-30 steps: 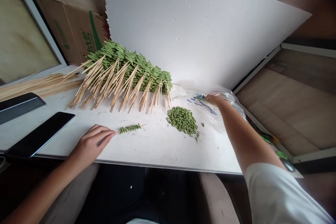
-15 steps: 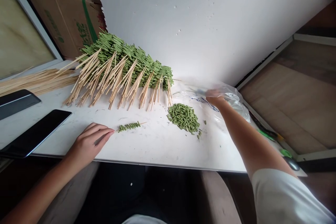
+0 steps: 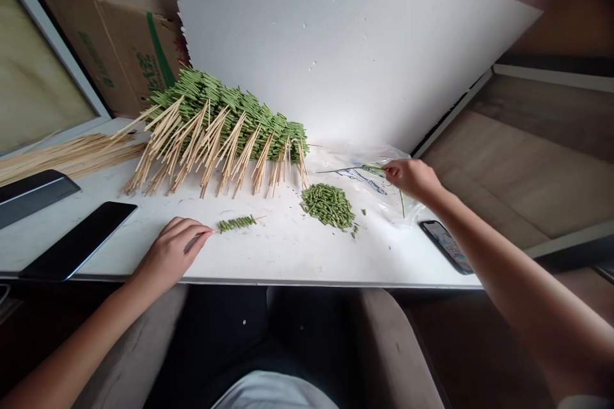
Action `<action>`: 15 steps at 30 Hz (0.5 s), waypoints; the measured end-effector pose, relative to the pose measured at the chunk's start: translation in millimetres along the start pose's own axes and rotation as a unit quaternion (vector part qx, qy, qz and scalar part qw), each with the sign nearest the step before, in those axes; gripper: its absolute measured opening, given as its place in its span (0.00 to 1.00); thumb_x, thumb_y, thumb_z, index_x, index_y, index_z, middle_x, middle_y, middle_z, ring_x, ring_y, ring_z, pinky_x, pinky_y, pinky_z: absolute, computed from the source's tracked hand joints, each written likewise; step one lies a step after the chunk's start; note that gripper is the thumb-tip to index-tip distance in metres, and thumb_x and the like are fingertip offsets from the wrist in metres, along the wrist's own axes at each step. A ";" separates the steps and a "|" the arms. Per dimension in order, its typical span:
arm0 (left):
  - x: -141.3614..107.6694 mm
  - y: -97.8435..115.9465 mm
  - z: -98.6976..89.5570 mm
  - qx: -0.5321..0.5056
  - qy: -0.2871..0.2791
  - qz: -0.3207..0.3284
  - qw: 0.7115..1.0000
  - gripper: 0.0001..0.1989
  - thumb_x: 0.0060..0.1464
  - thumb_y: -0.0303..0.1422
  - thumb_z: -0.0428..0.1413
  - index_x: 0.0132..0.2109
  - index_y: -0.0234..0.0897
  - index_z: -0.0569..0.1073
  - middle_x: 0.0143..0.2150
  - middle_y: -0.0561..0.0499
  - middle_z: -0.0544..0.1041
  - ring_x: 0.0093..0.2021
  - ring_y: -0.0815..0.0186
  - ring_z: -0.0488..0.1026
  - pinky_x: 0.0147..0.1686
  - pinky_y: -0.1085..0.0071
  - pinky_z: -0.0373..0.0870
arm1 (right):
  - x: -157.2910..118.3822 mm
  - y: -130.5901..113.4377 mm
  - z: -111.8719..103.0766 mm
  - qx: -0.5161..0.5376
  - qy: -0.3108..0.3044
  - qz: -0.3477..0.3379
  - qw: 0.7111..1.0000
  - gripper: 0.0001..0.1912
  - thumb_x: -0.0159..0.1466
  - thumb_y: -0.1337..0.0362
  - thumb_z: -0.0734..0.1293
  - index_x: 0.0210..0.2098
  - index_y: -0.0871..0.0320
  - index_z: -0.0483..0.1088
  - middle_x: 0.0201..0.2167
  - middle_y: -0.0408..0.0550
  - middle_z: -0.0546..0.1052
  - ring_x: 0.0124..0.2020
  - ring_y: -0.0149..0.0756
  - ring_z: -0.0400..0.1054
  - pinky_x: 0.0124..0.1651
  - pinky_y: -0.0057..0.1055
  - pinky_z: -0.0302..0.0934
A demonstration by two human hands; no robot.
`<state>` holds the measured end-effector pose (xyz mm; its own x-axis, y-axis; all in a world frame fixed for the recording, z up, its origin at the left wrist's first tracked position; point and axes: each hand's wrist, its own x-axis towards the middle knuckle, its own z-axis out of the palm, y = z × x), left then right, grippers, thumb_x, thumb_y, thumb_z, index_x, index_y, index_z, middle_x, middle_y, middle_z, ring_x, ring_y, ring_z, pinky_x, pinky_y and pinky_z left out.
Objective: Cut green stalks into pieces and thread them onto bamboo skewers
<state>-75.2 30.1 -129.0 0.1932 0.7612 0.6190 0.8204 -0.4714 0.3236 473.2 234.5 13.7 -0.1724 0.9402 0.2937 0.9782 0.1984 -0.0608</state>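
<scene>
My left hand pinches the end of a thin skewer. Short green bean pieces are threaded side by side on it, with its bare tip pointing right. Over a clear plastic bag my right hand is closed on long thin green beans, which stick out to the left. Between the hands lies a loose pile of cut green pieces. Behind, a large stack of filled skewers has its bare stick ends pointing forward.
Bare wooden sticks lie at the left. A black tablet or phone and a dark case are on the white table. Another phone lies beneath my right forearm. A white panel stands behind.
My right hand, blurred over the bag before, now shows closed on long beans. The bag lies flatter and a phone has come into view. The view has shifted; my left hand keeps its skewer.
</scene>
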 end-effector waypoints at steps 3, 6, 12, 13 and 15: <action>-0.1 -2.8 -0.9 0.012 0.003 -0.010 1.000 0.11 0.71 0.37 0.54 0.42 0.42 0.80 0.40 0.47 0.82 0.44 0.55 0.76 0.48 0.59 0.73 | -1.7 -5.0 -45.8 0.016 0.050 0.017 0.998 0.11 0.66 0.66 0.71 0.47 0.55 0.83 0.38 0.50 0.86 0.38 0.43 0.78 0.43 0.36 0.69; -1.6 -7.7 0.0 0.017 0.004 -0.017 1.000 0.12 0.70 0.38 0.53 0.41 0.42 0.80 0.40 0.46 0.81 0.44 0.55 0.75 0.48 0.59 0.72 | -7.3 -15.5 -86.8 0.061 0.139 -0.018 0.988 0.10 0.66 0.68 0.72 0.45 0.58 0.84 0.36 0.52 0.86 0.37 0.40 0.79 0.46 0.34 0.69; -4.5 -21.6 2.3 0.019 -0.013 -0.019 1.000 0.13 0.69 0.40 0.54 0.40 0.41 0.81 0.39 0.46 0.81 0.44 0.55 0.73 0.48 0.59 0.72 | -37.4 -49.3 -133.7 0.085 0.298 -0.039 0.950 0.09 0.66 0.66 0.74 0.45 0.58 0.85 0.36 0.54 0.86 0.39 0.41 0.82 0.48 0.34 0.71; -5.0 -23.3 1.9 0.021 -0.015 -0.017 1.000 0.13 0.69 0.40 0.54 0.40 0.41 0.81 0.39 0.46 0.81 0.44 0.55 0.73 0.48 0.58 0.72 | -42.7 -54.7 -137.0 0.095 0.311 -0.041 0.945 0.10 0.66 0.65 0.74 0.45 0.59 0.85 0.37 0.54 0.87 0.39 0.41 0.82 0.48 0.33 0.72; -5.7 -21.4 -0.1 0.031 -0.012 -0.014 0.999 0.13 0.69 0.41 0.55 0.42 0.40 0.81 0.41 0.45 0.81 0.44 0.53 0.73 0.48 0.56 0.72 | -52.2 -64.7 -141.3 0.109 0.321 -0.045 0.940 0.10 0.66 0.64 0.74 0.45 0.60 0.85 0.38 0.55 0.87 0.39 0.40 0.82 0.46 0.33 0.72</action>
<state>-93.9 35.8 -139.4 0.1826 0.7842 0.5930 0.8574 -0.4222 0.2944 435.2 133.4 137.1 -0.0795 0.5692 0.8184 0.9039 0.3873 -0.1815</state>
